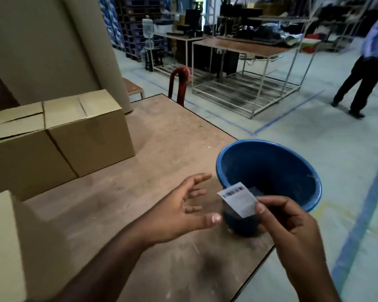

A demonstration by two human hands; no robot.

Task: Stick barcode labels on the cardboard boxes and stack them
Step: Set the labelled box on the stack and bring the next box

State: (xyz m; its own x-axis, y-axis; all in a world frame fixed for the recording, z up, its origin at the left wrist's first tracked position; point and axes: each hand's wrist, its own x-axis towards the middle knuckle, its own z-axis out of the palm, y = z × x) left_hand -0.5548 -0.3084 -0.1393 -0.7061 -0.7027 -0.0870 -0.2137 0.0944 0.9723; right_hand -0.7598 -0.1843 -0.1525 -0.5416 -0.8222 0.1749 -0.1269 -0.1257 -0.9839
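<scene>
One barcode label (pixel 238 199) is pinched in the right hand (pixel 292 223); left hand (pixel 179 208) spread loose; three cardboard boxes (pixel 90 131).

I'm looking into a warehouse. Stacked pallets (pixel 131 29) line the back, metal racks (pixel 244 68) stand on a taped concrete floor (pixel 314 138), and cartons (pixel 59 136) sit nearby.

Two bare forearms and two bare hands, nothing worn on either.

From where I stand, the left hand (pixel 179 205) and the right hand (pixel 292 223) carry no gloves, rings or bands, and neither wrist shows a watch or strap. No sleeve or cuff reaches into view on either forearm; both are uncovered right down to the lower edge of the view. The fingernails are short and plain, the thumbnail on the left hand showing pale. The edges of the fingers are slightly blurred.
</scene>
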